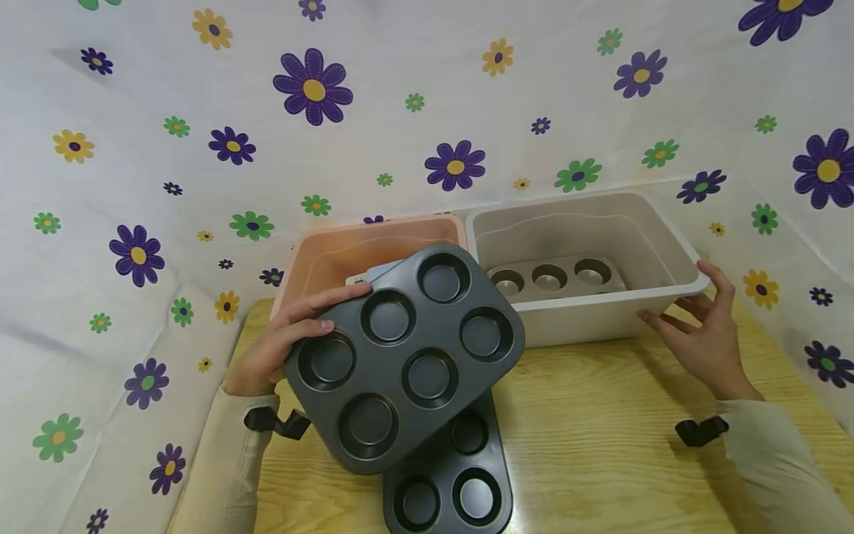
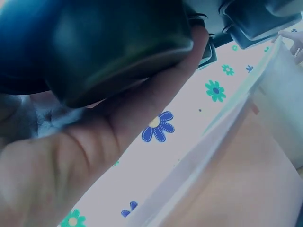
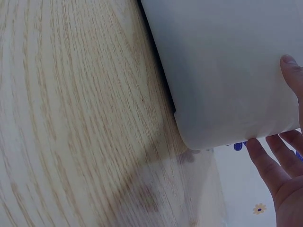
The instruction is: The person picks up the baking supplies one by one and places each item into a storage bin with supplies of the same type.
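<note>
My left hand (image 1: pixel 270 352) holds a dark grey six-cup muffin pan (image 1: pixel 408 357) by its left end, thumb on the top face. The pan is tilted and raised, its cups facing up. In the left wrist view, the fingers (image 2: pixel 163 90) lie along the pan's underside (image 2: pixel 118 47). A second dark muffin pan (image 1: pixel 445 482) lies on the table, partly hidden below the first. My right hand (image 1: pixel 710 337) grips the near right corner of an off-white bin (image 1: pixel 580 322), thumb on the front wall and fingers on the end wall. Inside stands a lighter muffin pan (image 1: pixel 563 289).
A peach bin (image 1: pixel 373 236) stands left of the off-white one, with a pale blue object (image 1: pixel 380 271) in it, partly covered by the raised pan. Both bins rest on a wooden table (image 1: pixel 587 437), close to a flower-patterned sheet (image 1: pixel 380 96).
</note>
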Action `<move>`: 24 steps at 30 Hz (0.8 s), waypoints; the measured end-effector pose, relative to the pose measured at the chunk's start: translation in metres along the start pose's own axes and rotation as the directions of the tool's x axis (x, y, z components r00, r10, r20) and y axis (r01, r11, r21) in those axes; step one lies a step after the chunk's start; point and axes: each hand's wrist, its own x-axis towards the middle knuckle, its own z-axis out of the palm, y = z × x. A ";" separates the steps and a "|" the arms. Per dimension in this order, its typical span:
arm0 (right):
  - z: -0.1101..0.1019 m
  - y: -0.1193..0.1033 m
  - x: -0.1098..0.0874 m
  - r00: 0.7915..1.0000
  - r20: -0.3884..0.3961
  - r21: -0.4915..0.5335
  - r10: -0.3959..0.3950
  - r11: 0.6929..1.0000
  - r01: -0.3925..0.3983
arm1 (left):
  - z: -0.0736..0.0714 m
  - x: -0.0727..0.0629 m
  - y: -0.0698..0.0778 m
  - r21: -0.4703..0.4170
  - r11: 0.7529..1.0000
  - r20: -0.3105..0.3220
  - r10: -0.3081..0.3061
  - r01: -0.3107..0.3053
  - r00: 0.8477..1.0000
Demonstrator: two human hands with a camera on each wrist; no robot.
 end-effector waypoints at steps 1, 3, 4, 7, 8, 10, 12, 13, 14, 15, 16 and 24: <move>0.000 0.000 0.000 1.000 0.000 -0.001 0.000 1.000 0.000 | -0.001 0.006 0.002 0.005 1.000 0.004 -0.014 0.014 1.000; 0.002 -0.001 0.000 1.000 -0.001 -0.010 -0.004 1.000 0.004 | -0.004 0.018 0.005 0.010 0.999 0.012 -0.034 0.033 0.999; 0.002 -0.001 0.000 1.000 0.000 -0.012 -0.005 1.000 0.005 | -0.005 0.024 0.006 0.007 0.999 0.019 -0.041 0.041 0.999; 0.004 -0.002 0.001 1.000 0.000 -0.027 -0.004 1.000 0.004 | -0.008 0.039 0.008 0.011 0.999 0.040 -0.047 0.047 0.998; 0.004 -0.002 0.001 1.000 0.002 -0.030 -0.001 1.000 0.001 | -0.009 0.044 0.009 0.019 0.999 0.044 -0.043 0.042 0.998; 0.005 -0.002 0.001 1.000 0.008 -0.030 0.008 1.000 -0.008 | -0.012 0.053 0.009 0.049 0.998 0.047 -0.028 0.026 0.999; 0.005 -0.002 0.001 1.000 0.004 -0.034 0.009 0.999 -0.009 | -0.014 0.062 0.011 0.097 0.995 0.043 -0.013 0.009 0.999; 0.004 -0.002 0.001 1.000 0.001 -0.033 0.007 0.999 -0.007 | -0.014 0.067 0.012 0.120 0.993 0.041 -0.003 -0.002 0.999; 0.004 -0.001 0.001 1.000 -0.004 -0.031 0.005 1.000 -0.005 | -0.014 0.072 0.013 0.151 0.988 0.045 0.008 -0.015 0.999; 0.003 -0.001 0.001 1.000 -0.009 -0.030 0.001 1.000 -0.001 | -0.014 0.078 0.015 0.210 0.976 0.063 0.042 -0.055 0.997; 0.003 -0.001 0.001 1.000 -0.012 -0.029 -0.003 1.000 0.003 | -0.012 0.083 0.016 0.257 0.962 0.078 0.072 -0.090 0.994; 0.001 0.000 -0.001 1.000 -0.008 -0.029 -0.011 1.000 0.010 | -0.002 0.128 0.027 0.088 0.996 0.167 -0.027 0.012 0.986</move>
